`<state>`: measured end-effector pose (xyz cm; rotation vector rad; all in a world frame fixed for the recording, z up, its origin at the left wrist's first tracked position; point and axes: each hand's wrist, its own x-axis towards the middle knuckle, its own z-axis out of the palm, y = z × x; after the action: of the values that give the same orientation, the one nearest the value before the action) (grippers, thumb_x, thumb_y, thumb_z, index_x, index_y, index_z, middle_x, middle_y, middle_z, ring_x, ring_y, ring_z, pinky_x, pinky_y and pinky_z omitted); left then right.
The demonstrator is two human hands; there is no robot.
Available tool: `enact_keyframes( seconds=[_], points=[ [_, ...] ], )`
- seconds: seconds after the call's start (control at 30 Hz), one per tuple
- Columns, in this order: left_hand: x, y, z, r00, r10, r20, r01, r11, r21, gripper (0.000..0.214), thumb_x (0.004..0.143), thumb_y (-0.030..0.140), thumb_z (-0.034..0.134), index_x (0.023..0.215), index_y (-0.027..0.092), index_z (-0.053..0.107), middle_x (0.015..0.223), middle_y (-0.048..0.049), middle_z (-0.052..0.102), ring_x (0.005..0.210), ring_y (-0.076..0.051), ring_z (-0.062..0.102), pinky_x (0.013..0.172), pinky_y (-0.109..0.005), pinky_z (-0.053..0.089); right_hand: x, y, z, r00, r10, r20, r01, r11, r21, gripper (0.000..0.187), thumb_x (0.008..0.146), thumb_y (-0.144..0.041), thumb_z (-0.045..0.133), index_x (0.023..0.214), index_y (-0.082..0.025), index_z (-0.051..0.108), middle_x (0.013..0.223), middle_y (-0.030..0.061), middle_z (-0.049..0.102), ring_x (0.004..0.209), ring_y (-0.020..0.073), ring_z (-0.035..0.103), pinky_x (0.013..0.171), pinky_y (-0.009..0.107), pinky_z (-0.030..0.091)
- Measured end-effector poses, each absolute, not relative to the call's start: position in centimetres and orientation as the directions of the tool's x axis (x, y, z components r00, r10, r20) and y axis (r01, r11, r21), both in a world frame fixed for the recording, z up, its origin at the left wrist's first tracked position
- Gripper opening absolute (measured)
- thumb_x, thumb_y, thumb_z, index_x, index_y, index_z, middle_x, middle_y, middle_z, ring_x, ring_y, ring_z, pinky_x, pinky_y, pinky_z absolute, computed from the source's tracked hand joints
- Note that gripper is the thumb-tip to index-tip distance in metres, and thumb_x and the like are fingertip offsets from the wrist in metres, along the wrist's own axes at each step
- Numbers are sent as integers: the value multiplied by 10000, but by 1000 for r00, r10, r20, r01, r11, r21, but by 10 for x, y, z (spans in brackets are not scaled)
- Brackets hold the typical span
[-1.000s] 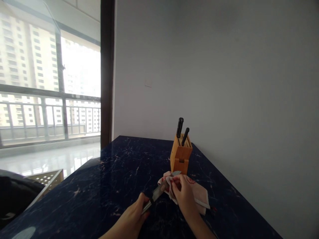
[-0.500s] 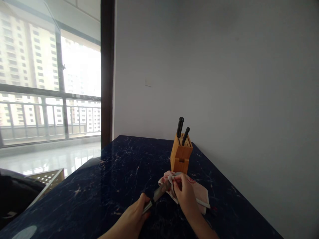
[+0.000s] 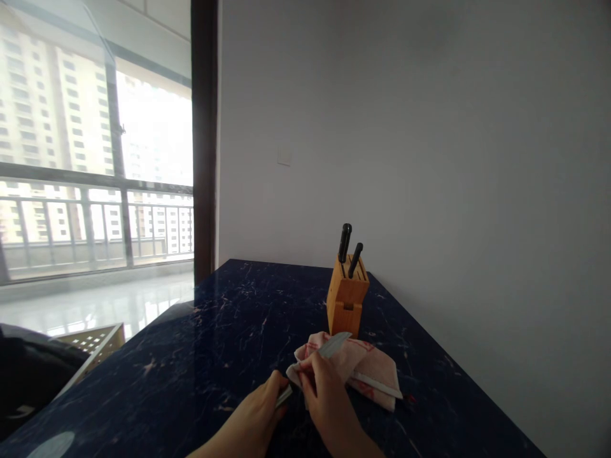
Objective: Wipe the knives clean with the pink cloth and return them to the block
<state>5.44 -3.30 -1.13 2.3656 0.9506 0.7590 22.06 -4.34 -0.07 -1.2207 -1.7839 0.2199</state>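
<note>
My left hand (image 3: pixel 261 407) is closed round the handle of a kitchen knife (image 3: pixel 335 343), whose blade points away and to the right. Pinched in my right hand (image 3: pixel 324 394) is a fold of a pink and white cloth (image 3: pixel 377 369), wrapped against the blade close to the handle. The blade's tip sticks out past my right fingers, above the cloth. The rest of the cloth lies on the table to the right. Part of the blade is hidden by my right hand and the fold.
A wooden knife block (image 3: pixel 347 299) with two black-handled knives (image 3: pixel 345 243) stands just beyond the cloth on the dark blue marbled table (image 3: pixel 248 312). A grey wall runs along the right. At the lower left are a perforated crate (image 3: pixel 98 343) and a dark item.
My right hand has slid the cloth along the blade toward the handle, down and to the left, baring the tip. My left hand has stayed almost in place.
</note>
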Motion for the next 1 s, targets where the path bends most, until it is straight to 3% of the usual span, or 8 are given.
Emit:
enact_keyframes(
  seconds=[0.17, 0.4, 0.63, 0.8, 1.0],
  points=[
    [53, -32, -21, 620, 702, 349, 487, -694, 530, 233, 819, 103, 396, 1030, 194, 433, 1028, -95, 594, 937, -194, 568, 824, -278, 428, 227, -38, -1, -47, 772, 634, 666, 498, -556, 152, 805, -90, 393, 810, -209, 488, 855, 49, 575, 854, 191, 562, 785, 351, 441],
    [54, -32, -22, 615, 717, 329, 493, -675, 549, 250, 828, 111, 405, 1065, 187, 420, 1039, -91, 596, 944, -184, 568, 839, -271, 426, 226, -37, 0, -126, 753, 645, 695, 531, -484, 170, 796, -80, 381, 832, -205, 490, 861, 49, 565, 854, 186, 546, 778, 347, 435],
    [52, -35, -18, 618, 718, 320, 490, -671, 557, 200, 855, 149, 404, 1049, 193, 430, 993, -77, 609, 897, -177, 584, 794, -249, 427, 262, -16, 3, 129, 739, 661, 748, 365, -554, 94, 790, -174, 397, 745, -214, 470, 760, 44, 582, 744, 193, 564, 694, 329, 443],
    [54, -38, -14, 589, 744, 314, 500, -641, 582, 193, 842, 152, 424, 1030, 194, 432, 997, -77, 611, 909, -181, 581, 805, -251, 416, 287, -11, 10, 335, 730, 596, 641, 287, -712, 77, 748, -275, 466, 689, -230, 485, 662, 24, 600, 649, 203, 585, 623, 314, 444],
    [55, -37, -17, 561, 766, 314, 494, -614, 616, 149, 835, 165, 417, 978, 208, 425, 891, -40, 612, 807, -161, 581, 733, -233, 410, 300, -8, 9, 456, 697, 554, 576, 244, -781, 173, 719, -396, 513, 687, -226, 513, 651, 42, 631, 634, 226, 610, 587, 317, 462]
  ],
)
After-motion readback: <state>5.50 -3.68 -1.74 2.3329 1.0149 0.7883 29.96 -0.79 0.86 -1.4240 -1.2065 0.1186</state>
